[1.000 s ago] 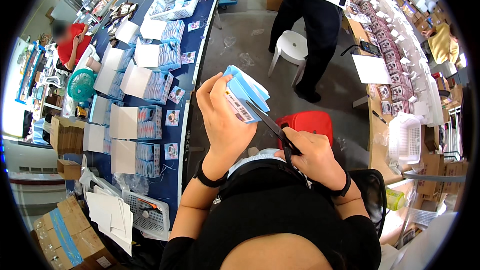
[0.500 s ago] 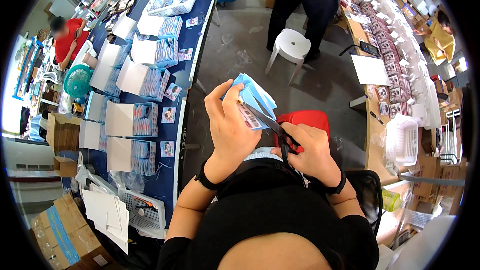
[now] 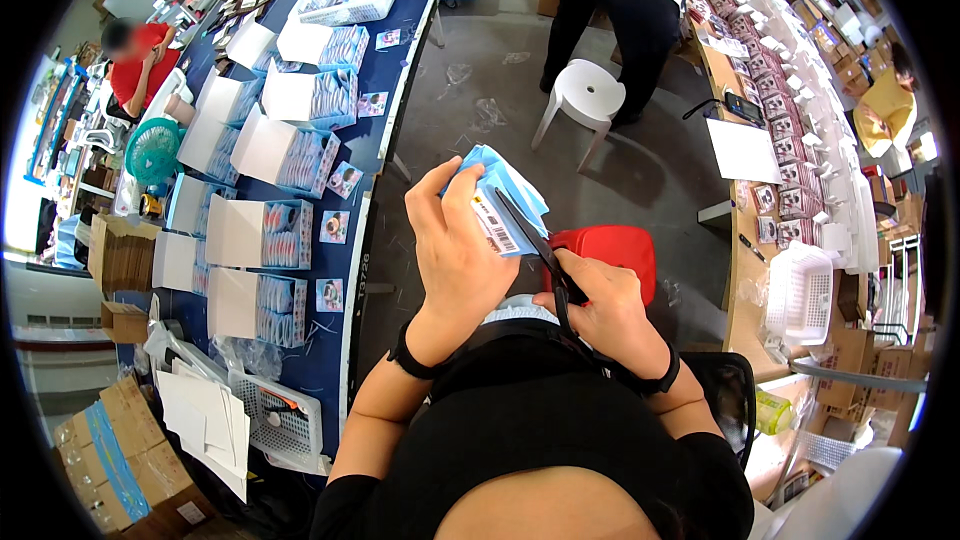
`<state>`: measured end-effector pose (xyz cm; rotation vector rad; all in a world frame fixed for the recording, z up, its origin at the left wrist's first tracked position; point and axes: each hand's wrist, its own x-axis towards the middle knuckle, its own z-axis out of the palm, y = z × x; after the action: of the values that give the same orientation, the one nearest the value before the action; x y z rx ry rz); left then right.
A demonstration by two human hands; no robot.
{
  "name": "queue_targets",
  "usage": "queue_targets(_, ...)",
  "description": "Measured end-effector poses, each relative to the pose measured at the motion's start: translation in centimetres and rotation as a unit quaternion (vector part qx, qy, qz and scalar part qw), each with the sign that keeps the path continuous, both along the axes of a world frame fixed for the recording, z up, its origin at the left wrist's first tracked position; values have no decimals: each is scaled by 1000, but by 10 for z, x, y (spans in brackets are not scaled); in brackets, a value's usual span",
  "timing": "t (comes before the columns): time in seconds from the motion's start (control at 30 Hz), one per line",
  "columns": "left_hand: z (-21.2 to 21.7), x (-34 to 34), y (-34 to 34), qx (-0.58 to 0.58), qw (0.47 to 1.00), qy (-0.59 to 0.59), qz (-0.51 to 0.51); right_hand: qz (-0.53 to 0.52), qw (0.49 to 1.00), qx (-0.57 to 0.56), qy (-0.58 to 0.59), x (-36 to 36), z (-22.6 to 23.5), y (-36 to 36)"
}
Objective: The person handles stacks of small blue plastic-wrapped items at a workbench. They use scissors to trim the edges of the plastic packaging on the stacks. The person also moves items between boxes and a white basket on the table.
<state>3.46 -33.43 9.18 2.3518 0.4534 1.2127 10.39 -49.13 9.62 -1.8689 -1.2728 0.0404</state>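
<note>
Lower and closer to our chest than a moment ago, our left hand (image 3: 455,255) stays clamped around a flat, glossy blue packet (image 3: 500,195) with a white label. Our right hand (image 3: 605,310) grips black scissors (image 3: 540,245), their thin blades slightly apart at the packet's edge. Behind sits a smooth red plastic stool (image 3: 615,250) on grey concrete.

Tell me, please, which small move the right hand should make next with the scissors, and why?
Probably close the scissors. The right hand has the blades laid against the blue packet beside its white label, and the left hand grips the packet firm and raised. So a short snip seems ready.
</note>
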Motion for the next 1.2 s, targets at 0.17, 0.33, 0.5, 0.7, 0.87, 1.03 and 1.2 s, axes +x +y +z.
queue_targets(0.17, -2, 1, 0, -5, 1000, 4, -4, 5, 1000, 23, -14, 7, -2, 3)
queue_targets(0.33, -9, -1, -12, -43, 998, 30, -43, -9, 1000, 15, -4, 12, 1, 4)
queue_targets(0.5, -10, 0, -11, -31, 998, 31, -36, -2, 1000, 13, -8, 14, -4, 5)
queue_targets(0.7, -9, 4, -6, 1, 1000, 14, -26, -7, 1000, 4, 4, 12, -6, 8)
queue_targets(0.87, -7, 3, -4, -45, 998, 32, -43, -7, 1000, 18, -3, 14, -7, 12)
queue_targets(1.03, -6, -5, 20, -71, 993, -55, -82, -21, 999, 44, -19, 19, 8, 0)
queue_targets(1.2, 1, -16, 26, -63, 993, -56, -80, 40, 997, 29, -66, 14, 18, -12)
